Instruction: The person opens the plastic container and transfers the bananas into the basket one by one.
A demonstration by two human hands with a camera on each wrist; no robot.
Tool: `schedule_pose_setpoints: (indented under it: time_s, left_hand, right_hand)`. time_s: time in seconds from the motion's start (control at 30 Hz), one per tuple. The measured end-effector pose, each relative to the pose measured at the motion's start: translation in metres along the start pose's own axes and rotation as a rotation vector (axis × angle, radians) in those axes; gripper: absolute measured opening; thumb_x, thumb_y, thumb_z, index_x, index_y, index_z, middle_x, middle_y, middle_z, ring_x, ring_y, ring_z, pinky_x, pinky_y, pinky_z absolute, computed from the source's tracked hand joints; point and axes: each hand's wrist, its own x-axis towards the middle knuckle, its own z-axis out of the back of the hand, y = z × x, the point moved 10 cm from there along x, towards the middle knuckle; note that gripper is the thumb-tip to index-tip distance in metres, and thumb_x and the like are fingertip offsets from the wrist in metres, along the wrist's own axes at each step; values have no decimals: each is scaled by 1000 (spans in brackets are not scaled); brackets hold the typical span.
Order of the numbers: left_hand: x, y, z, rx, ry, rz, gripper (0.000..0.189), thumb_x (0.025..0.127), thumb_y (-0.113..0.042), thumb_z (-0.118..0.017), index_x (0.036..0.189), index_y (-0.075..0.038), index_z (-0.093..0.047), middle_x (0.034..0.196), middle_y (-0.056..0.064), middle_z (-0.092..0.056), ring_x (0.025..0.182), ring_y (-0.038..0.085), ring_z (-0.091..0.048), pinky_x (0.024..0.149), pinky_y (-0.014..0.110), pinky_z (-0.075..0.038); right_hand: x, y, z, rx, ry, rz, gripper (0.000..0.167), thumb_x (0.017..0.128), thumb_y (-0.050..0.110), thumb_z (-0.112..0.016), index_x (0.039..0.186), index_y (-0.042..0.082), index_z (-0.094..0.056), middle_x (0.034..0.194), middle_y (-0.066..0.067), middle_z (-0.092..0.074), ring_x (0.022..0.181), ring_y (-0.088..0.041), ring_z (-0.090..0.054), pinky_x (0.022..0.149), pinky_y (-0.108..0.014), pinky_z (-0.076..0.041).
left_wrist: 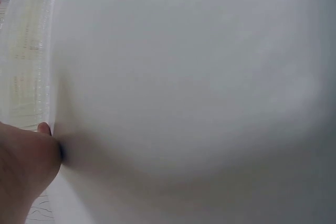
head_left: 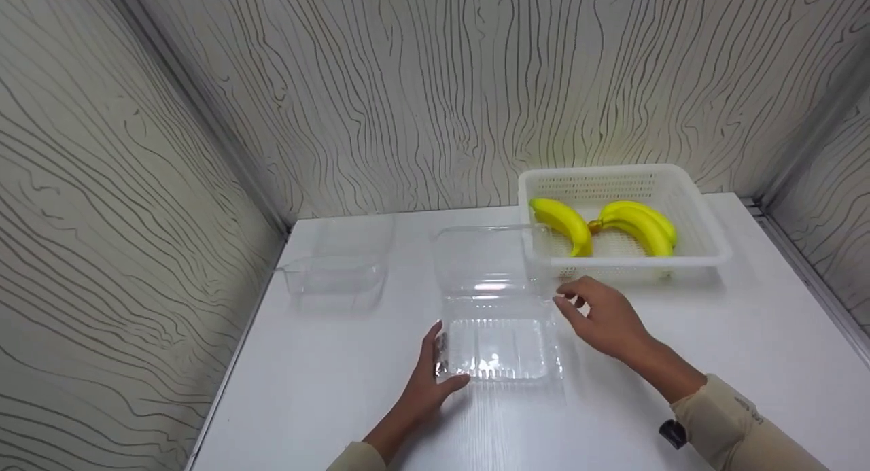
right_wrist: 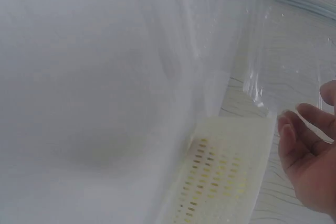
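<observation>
An unlatched clear plastic clamshell container [head_left: 499,352] lies on the white table, its lid [head_left: 486,257] folded back toward the wall. My left hand [head_left: 428,382] holds the container's left front corner, fingers along the side and thumb at the front edge. In the left wrist view only part of that hand [left_wrist: 29,166] shows. By the clamshell's right edge, near the hinge, is my right hand [head_left: 605,318], fingers loosely bent. The right wrist view has this hand [right_wrist: 310,166] beside clear plastic [right_wrist: 283,61]; firm contact cannot be made out.
A white slotted basket [head_left: 700,216] stands at the back right, partly behind the lid. Inside are a banana [head_left: 564,223] at the left and a pair of joined bananas [head_left: 642,226] at the right. Another clear container [head_left: 336,281] stands at the back left. Patterned walls [head_left: 421,97] surround the table.
</observation>
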Motion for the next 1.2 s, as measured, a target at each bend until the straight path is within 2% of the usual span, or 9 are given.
schedule_pose_setpoints:
  time_s: [0.1, 0.2, 0.37, 0.53, 0.8, 1.2]
  left_hand:
    - [1, 1, -1, 0, 1, 5, 108, 92, -41, -79, 172, -28, -9, 176, 27, -21, 162, 54, -25, 130, 71, -26]
    - [1, 1, 0, 2, -3, 12, 107, 92, -41, -80, 172, -28, -9, 177, 26, -20, 163, 53, -24, 130, 71, -26]
    - [0, 2, 2, 11, -19, 30, 110, 90, -43, -80, 172, -25, -9, 178, 24, -19, 164, 51, -22, 131, 71, -24]
    - [0, 2, 2, 13, -29, 27, 110, 89, -42, -80, 172, -24, -9, 177, 25, -22, 164, 50, -25, 130, 71, -25]
    - [0, 0, 1, 9, -22, -9, 107, 91, -40, -79, 172, -25, -10, 177, 26, -20, 163, 52, -25, 130, 71, -27]
    - [0, 4, 4, -13, -7, 21, 108, 93, -41, -79, 172, -25, -7, 179, 23, -16, 166, 50, -19, 132, 70, -21]
  right_hand:
    - [-18, -2, -21, -5, 104, -58, 44, 105, 39, -68, 140, 13, -66, 133, -8, -71, 112, -29, -73, 90, -46, -64]
    - [-34, -5, -41, 34, 223, -125, 66, 104, 47, -68, 157, 13, -51, 155, -16, -59, 126, -36, -70, 100, -56, -62]
    - [-50, -3, -66, 132, 337, -159, 86, 101, 49, -70, 167, 9, -33, 162, -22, -50, 129, -35, -69, 102, -55, -61]
    - [-56, -1, -76, 197, 374, -158, 93, 101, 48, -71, 169, 4, -27, 166, -27, -45, 131, -38, -69, 106, -57, -58]
    - [-60, -3, -79, 214, 402, -150, 98, 101, 50, -70, 171, 4, -20, 170, -28, -37, 131, -42, -69, 106, -57, -58]
    - [-53, 2, -81, 219, 396, -152, 97, 100, 49, -71, 170, 4, -21, 170, -28, -38, 131, -44, -68, 112, -61, -53]
